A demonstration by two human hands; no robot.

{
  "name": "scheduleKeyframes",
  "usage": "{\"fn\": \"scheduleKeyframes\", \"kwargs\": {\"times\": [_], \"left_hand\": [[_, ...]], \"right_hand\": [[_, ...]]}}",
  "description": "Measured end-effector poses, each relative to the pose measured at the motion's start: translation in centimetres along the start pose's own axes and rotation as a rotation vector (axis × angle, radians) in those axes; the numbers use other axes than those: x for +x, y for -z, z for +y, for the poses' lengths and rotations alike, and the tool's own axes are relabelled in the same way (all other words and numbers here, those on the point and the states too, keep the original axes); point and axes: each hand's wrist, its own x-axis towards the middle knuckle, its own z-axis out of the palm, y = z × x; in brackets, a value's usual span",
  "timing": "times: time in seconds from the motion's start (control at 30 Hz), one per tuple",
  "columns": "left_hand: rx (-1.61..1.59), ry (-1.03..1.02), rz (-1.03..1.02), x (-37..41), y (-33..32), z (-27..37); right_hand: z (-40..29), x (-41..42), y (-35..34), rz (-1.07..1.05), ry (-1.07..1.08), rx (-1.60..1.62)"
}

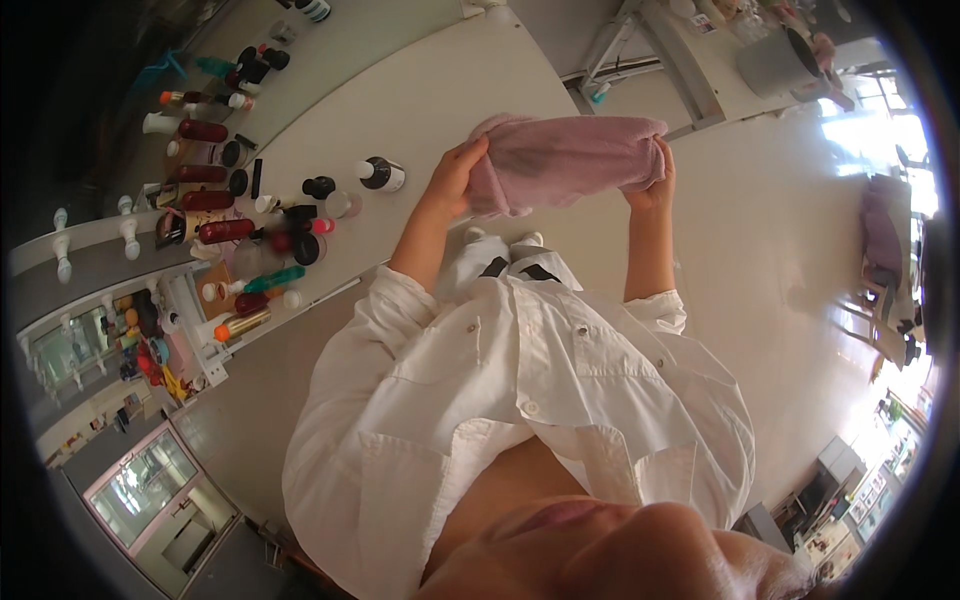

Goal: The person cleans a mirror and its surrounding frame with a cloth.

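A folded pink towel (574, 157) is stretched between my two hands, above the near edge of a white tabletop (450, 82). My left hand (452, 178) grips its left end, thumb on top. At the right end, my right hand (658, 180) holds the folded edge, with most of its fingers hidden behind the cloth. A darker patch shows on the towel's left half; whether it is damp or shadowed I cannot tell. To the left of my left hand, a dark bottle with a white cap (382, 174) appears on the tabletop.
Several bottles and jars crowd the left of the tabletop, among them a green bottle (274, 279) and dark red bottles (227, 231). A large mirror (360, 37) stands behind them. At upper right is a grey pot (776, 64). A chair (874, 322) stands far right on the pale floor (757, 247).
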Motion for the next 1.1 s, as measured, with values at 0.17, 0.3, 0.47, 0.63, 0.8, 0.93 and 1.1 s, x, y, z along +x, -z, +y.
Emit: {"fn": "scheduleKeyframes", "kwargs": {"times": [0.17,0.3,0.47,0.63,0.8,0.93,1.1], "left_hand": [[-0.18,-0.131,-0.02,2.8,-0.2,1.3],[-0.19,-0.314,-0.014,3.9,-1.2,3.7],[0.893,-0.399,0.078,3.1,1.2,2.8],[0.906,-0.834,0.382,5.3,-1.8,2.5],[0.832,-0.799,0.314,7.6,-2.0,6.1],[0.879,-0.833,0.5,6.0,-0.7,5.4],[1.621,-0.425,0.249,3.8,4.4,0.4]], "right_hand": [[-0.5,3.4,-3.6,0.048,0.018,-0.27],[-2.2,5.6,-8.2,-0.153,0.166,-0.521],[-2.0,7.6,-12.0,-0.389,0.081,-0.723],[0.9,9.5,-15.0,-0.692,-0.232,-1.311],[2.4,7.8,-19.3,-0.65,-0.126,-1.57],[-1.6,8.8,-14.0,-0.617,-0.179,-1.826],[-0.5,8.8,-3.0,-0.487,-0.221,-2.245]]}}
